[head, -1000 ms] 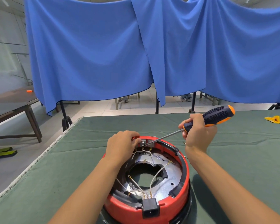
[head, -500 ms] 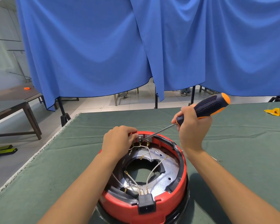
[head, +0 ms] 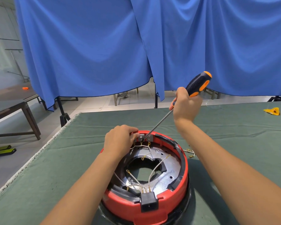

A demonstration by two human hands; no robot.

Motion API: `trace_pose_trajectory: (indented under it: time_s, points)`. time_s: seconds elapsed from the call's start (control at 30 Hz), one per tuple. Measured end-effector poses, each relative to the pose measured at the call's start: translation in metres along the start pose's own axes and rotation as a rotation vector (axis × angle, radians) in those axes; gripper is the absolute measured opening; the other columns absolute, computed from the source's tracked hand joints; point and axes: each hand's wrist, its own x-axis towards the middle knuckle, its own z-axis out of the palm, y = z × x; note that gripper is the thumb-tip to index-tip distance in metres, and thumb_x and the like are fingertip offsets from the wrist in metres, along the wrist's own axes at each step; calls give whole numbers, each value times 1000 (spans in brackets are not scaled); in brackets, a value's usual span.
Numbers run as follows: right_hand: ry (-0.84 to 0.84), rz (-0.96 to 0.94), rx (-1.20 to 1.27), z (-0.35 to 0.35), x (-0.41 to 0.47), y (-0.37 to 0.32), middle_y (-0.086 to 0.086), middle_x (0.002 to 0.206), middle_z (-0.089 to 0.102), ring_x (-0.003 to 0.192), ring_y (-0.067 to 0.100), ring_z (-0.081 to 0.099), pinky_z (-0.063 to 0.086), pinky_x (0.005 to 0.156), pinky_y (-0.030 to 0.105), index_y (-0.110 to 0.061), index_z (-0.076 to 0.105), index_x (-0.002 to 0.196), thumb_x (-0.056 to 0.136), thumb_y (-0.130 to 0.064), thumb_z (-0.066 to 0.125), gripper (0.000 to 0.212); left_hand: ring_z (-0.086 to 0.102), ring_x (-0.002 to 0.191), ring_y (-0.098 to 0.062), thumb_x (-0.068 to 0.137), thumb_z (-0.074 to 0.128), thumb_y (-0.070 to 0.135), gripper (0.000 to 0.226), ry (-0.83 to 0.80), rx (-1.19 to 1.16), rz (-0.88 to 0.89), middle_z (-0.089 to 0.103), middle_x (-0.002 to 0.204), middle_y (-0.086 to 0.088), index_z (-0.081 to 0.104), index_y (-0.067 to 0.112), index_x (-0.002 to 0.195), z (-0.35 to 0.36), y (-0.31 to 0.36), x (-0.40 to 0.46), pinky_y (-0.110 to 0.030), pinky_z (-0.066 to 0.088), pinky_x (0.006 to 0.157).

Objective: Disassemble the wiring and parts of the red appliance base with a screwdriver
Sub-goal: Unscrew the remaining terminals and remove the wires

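The red appliance base [head: 182, 189] lies upside down on the green table, its metal plate [head: 172, 168] and white wires [head: 154, 169] exposed, a black power socket [head: 149, 201] at the near rim. My left hand [head: 118, 140] grips the far rim beside the grey terminal block [head: 142, 137]. My right hand [head: 184, 104] holds the black and orange screwdriver [head: 199, 82] raised and tilted. Its shaft [head: 159, 123] slants down, with the tip at the terminal block.
The green cloth table [head: 71, 159] ends at a left edge with floor beyond. Small brass connectors [head: 189, 151] lie right of the base. A yellow object [head: 272, 110] sits at the far right. A blue curtain [head: 104, 46] hangs behind; a dark wooden table [head: 15, 103] stands at left.
My right hand lifted the screwdriver handle higher, making the shaft steeper while the tip stayed at the terminal block. My left hand kept its grip on the rim. The view tilted down slightly.
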Motion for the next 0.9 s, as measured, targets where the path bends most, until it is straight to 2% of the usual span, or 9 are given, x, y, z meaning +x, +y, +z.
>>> trace_pose_trajectory:
  time_s: [0.2,0.33,0.47,0.7,0.83,0.9]
  points:
    - [94,126,-63,0,15,11,-6,33,37,29,14,39,32,34,16,-12,38,54,78,-8,53,28,63,85,-20,94,53,39,21,-8,9,5,72,91,7,69,36,107,-2,0,0,-28,43,62]
    - [86,100,-26,-2,9,7,-5,35,39,30,13,40,34,36,18,-12,39,55,75,-10,54,24,63,85,-20,94,53,40,21,-14,7,8,72,90,7,69,37,106,-1,0,0,-28,45,64]
    - [40,-5,69,-7,-3,-4,-5,34,37,30,16,38,35,37,21,-10,39,53,66,-14,51,18,63,88,-24,93,54,39,19,-3,-10,-4,72,91,4,70,36,104,0,0,0,-30,45,67]
    - [-141,-149,88,-4,-19,-9,-7,36,37,31,16,38,35,38,19,-3,43,54,70,-7,51,18,63,89,-25,92,55,40,19,-1,-14,-6,72,91,5,70,37,104,-1,0,0,-28,40,64]
    - [-222,-172,37,2,-29,-4,-4,37,36,33,20,36,33,36,21,-15,40,50,69,-7,52,24,63,91,-24,92,56,40,20,2,-20,-15,72,95,4,70,37,107,0,-1,1,-29,42,67]
    - [-228,-178,39,4,-31,-3,-4,38,35,33,20,36,33,36,19,-14,39,50,69,-7,52,24,63,90,-24,92,56,40,20,5,-20,-14,72,94,4,70,37,106,0,-2,1,-29,42,66]
